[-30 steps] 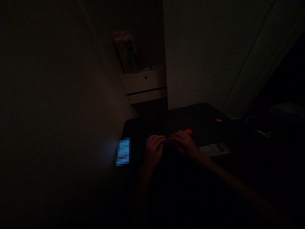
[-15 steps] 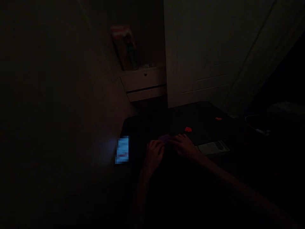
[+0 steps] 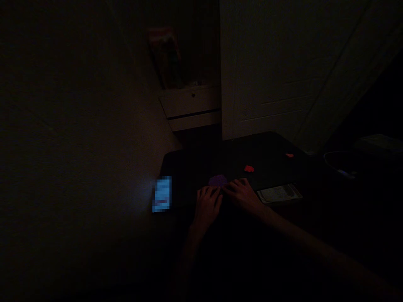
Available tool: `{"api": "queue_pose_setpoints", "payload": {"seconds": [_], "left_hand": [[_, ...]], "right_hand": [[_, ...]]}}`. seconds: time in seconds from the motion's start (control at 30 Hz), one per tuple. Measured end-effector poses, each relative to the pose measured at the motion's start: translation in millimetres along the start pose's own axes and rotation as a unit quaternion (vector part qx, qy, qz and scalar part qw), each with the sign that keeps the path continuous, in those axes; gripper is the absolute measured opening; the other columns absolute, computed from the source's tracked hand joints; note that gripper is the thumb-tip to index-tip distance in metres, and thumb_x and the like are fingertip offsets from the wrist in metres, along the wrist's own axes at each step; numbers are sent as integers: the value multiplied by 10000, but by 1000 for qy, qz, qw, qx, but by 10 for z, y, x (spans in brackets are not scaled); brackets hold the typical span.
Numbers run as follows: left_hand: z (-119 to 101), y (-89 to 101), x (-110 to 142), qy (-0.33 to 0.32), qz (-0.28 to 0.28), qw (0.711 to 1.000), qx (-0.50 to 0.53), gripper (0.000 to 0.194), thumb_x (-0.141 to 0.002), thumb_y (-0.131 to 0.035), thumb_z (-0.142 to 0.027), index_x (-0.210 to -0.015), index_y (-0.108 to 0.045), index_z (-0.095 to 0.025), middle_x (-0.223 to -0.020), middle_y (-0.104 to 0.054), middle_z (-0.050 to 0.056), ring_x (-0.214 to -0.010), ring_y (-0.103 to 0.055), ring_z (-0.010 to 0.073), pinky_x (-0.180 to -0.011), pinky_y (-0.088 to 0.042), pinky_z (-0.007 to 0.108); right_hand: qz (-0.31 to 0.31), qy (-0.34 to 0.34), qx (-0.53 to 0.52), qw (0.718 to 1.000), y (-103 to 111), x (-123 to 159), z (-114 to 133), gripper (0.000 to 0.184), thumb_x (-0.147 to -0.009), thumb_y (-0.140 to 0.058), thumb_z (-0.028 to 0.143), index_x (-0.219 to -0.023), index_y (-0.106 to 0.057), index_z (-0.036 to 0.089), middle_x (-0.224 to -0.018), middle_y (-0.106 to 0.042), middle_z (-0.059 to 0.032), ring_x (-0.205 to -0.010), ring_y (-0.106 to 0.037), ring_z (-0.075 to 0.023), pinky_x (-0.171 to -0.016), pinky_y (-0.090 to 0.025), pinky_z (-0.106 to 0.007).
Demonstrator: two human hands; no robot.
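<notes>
Left hand (image 3: 208, 204), right hand (image 3: 242, 194) at near edge of purple piece (image 3: 217, 180) on dark table (image 3: 261, 147), both curled; too dark to tell if pinching

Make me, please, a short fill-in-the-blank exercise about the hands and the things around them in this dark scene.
1. The left hand and right hand are at the near side of a flat piece coloured ____.
2. The number of small reddish pieces showing on the dark tabletop is ____.
3. The hand nearer to the printed paper is the ____ one.
4. In the picture, the glowing pixelated screen is at the tabletop's ____ side.

Missing words: purple; two; right; left.
</notes>
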State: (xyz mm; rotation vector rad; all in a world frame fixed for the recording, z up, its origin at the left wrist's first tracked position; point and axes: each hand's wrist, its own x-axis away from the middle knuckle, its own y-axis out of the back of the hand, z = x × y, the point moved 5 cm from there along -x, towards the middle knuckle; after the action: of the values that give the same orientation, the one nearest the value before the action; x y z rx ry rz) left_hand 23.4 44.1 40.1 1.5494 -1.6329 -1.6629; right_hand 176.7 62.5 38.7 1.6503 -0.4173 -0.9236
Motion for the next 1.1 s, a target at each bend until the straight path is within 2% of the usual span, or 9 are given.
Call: {"api": "queue_pose_setpoints", "payload": {"seconds": [0.3,0.57,0.7,0.8,0.87,0.97,1.1], "left_hand": [[-119,16,23,-8,3,999,-54,316,-1005,-502,-334,-1259,-653,-222,-1250,-688,101,-1137,-575,299,-955,-414,514],[-190,41,13,-20,9,998,-66,319,-994,-514,-295,-1282,-631,-225,-1265,-681,112,-1155,-578,337,-955,-398,558],[-177,24,23,-22,16,996,-82,349,-1005,-491,-319,-1319,-606,-220,-1287,-674,115,-1158,-573,338,-946,-402,561],[-142,14,62,-16,8,997,-76,364,-995,-515,-331,-1338,-595,-241,-1326,-658,103,-1182,-567,330,-971,-401,556],[-121,3,91,-16,6,998,-65,404,-991,-523,-332,-1384,-559,-246,-1385,-622,103,-1225,-552,322,-1004,-400,549],[-84,11,110,-13,-4,998,-54,420,-983,-540,-340,-1391,-555,-242,-1388,-619,111,-1255,-547,321,-1030,-403,548],[-37,53,73,-14,-6,999,-51,397,-993,-518,-358,-1367,-574,-237,-1401,-610,113,-1293,-519,319,-1059,-393,549]], "right_hand": [[1,7,8,1000,67,-8,141,331,-954,-552,142,-1273,-638,158,-1237,-660,-157,-1140,-540,-306,-963,-336,-495],[-3,6,-36,999,61,-12,76,314,-941,-568,150,-1239,-665,170,-1207,-690,-135,-1155,-533,-306,-979,-338,-492],[1,19,-62,998,77,20,-2,402,-920,-573,133,-1312,-638,197,-1267,-678,-125,-1186,-528,-302,-1001,-330,-502],[5,22,-85,996,83,25,-130,498,-907,-552,95,-1387,-590,227,-1219,-708,-103,-1146,-557,-279,-1002,-333,-498],[-6,2,-99,995,89,1,-253,555,-899,-529,65,-1429,-554,227,-1187,-724,-97,-1108,-577,-263,-991,-351,-480],[-26,-28,-86,996,90,-61,-408,568,-894,-516,58,-1438,-549,217,-1349,-648,-126,-1156,-561,-279,-990,-363,-489],[-1,10,-68,998,16,-114,-420,532,-895,-538,78,-1393,-597,255,-1352,-650,-115,-1184,-550,-288,-984,-365,-498]]}}
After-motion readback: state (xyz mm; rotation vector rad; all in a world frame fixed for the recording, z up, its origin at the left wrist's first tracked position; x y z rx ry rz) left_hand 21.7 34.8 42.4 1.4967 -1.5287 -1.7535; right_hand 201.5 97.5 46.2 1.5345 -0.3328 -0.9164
